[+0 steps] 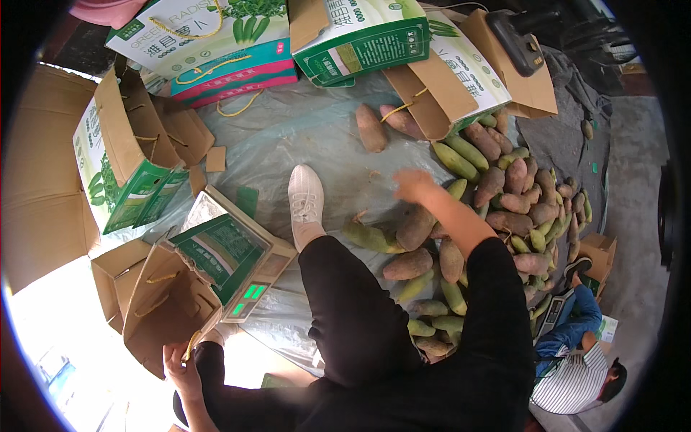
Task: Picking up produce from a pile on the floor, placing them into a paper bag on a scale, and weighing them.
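Observation:
My left hand point(181, 371) is closed on the rim of an open carton point(155, 317), beside its yellow rope handle point(191, 345). The carton is tilted, with its open mouth toward me, and rests on a weighing scale point(265, 277) with lit green digits. My right hand point(417, 186) reaches out over the near edge of a radish pile point(529, 205). Its fingers are slightly apart and appear to hold nothing. Just below that hand lie a green radish point(371, 236) and a thick reddish-brown one point(415, 228).
Another open carton point(129, 158) stands at the left; printed gift boxes point(209, 43) and a tipped carton point(453, 86) are along the back. My white shoe point(306, 198) rests on plastic sheeting point(266, 144). A person in a striped shirt point(572, 381) sits at the far right.

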The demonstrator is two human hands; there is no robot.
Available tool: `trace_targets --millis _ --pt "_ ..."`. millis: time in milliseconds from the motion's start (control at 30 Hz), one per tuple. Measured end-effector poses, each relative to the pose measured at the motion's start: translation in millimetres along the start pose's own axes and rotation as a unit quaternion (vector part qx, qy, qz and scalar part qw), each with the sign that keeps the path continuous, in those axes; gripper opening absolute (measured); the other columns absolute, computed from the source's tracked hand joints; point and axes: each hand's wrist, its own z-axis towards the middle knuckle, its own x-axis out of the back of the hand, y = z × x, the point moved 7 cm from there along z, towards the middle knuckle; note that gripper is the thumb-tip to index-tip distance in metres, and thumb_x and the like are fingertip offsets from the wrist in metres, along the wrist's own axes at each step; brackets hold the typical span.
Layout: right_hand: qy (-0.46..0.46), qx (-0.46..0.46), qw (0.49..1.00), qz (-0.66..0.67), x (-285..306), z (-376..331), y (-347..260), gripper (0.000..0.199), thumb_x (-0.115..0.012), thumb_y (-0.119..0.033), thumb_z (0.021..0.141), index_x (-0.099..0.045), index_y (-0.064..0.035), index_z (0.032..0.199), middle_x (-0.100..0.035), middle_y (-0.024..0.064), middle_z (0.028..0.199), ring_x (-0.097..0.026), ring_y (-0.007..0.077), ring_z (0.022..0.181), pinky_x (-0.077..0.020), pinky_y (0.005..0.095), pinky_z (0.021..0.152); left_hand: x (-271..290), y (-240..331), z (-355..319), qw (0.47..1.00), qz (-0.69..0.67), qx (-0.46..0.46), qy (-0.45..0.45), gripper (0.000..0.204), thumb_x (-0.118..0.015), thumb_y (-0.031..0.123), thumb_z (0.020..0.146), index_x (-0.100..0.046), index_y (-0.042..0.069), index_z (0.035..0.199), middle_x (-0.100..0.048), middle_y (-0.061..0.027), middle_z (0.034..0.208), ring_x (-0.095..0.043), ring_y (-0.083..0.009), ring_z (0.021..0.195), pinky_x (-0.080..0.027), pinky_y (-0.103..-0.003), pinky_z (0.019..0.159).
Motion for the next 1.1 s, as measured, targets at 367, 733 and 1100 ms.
trace_targets --millis 367,733,1100 --pt "0.226 -0.243 0.939 -0.091 105 110 22 0.026 -0.045 -0.020 0.085 -0.056 -0.0212 0.108 -0.059 0.0024 0.103 -0.048 0.0185 0.104 -0.0349 0.0423 0.083 -1 -2 -1 1.000 0.025 0.008 -0.009 0.023 -0.060 -0.009 0.063 -0.061 0.003 0.083 -0.051 -0.0082 0.080 -0.054 -0.0240 0.074 -0.043 -0.032 0.066" --pt "0.187 -0.140 0.962 -0.138 73 122 12 0.026 -0.045 -0.029 0.085 -0.060 -0.0122 0.097 -0.056 0.0025 0.109 -0.049 0.0181 0.101 -0.0358 0.0385 0.080 -4 -11 -3 1.000 -0.003 0.021 0.000 0.023 -0.061 -0.011 0.061 -0.057 0.002 0.080 -0.052 -0.0077 0.081 -0.054 -0.0241 0.076 -0.043 -0.032 0.066" --pt "-0.108 0.103 0.973 -0.175 -56 -32 -31 0.028 -0.056 -0.032 0.078 -0.060 -0.0170 0.102 -0.062 0.0022 0.088 -0.054 0.0215 0.092 -0.0355 0.0448 0.077 -1 -10 -5 0.999 0.009 -0.027 -0.015 0.020 -0.061 -0.004 0.068 -0.057 0.002 0.086 -0.050 -0.0071 0.082 -0.053 -0.0227 0.072 -0.042 -0.032 0.063"
